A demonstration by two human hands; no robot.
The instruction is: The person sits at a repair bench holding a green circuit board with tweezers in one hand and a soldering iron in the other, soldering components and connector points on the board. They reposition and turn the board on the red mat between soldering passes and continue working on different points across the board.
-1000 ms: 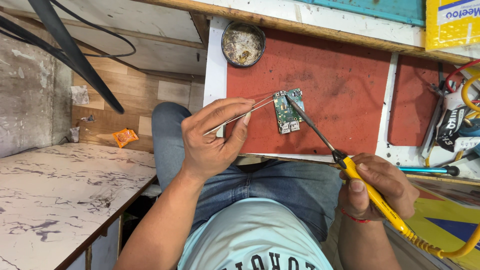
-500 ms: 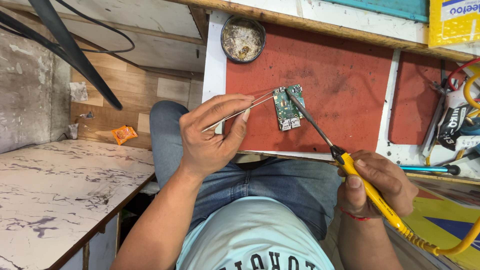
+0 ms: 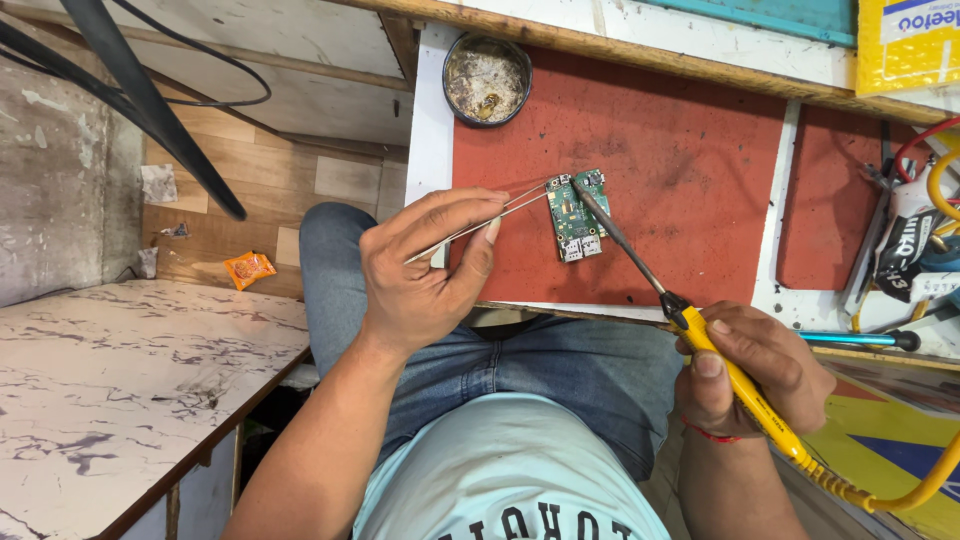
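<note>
A small green circuit board point(image 3: 575, 216) lies on the red mat point(image 3: 690, 180) of the workbench. My left hand point(image 3: 430, 270) pinches metal tweezers point(image 3: 480, 225) whose tips reach the board's upper left corner. My right hand point(image 3: 755, 365) grips the yellow handle of a soldering iron point(image 3: 730, 375); its dark shaft runs up and left, and the tip rests on the board's top edge. The iron's yellow cord leaves the frame at the lower right.
A round tin of dirty flux or residue point(image 3: 486, 78) sits at the mat's top left corner. Tools, cables and a teal-handled screwdriver point(image 3: 860, 340) crowd the right side. A marbled white tabletop point(image 3: 120, 370) lies at the left, an orange wrapper point(image 3: 249, 268) on the floor.
The view has shifted slightly. Both hands hold the same tools at the board; the iron's tip stays at the board's upper edge.
</note>
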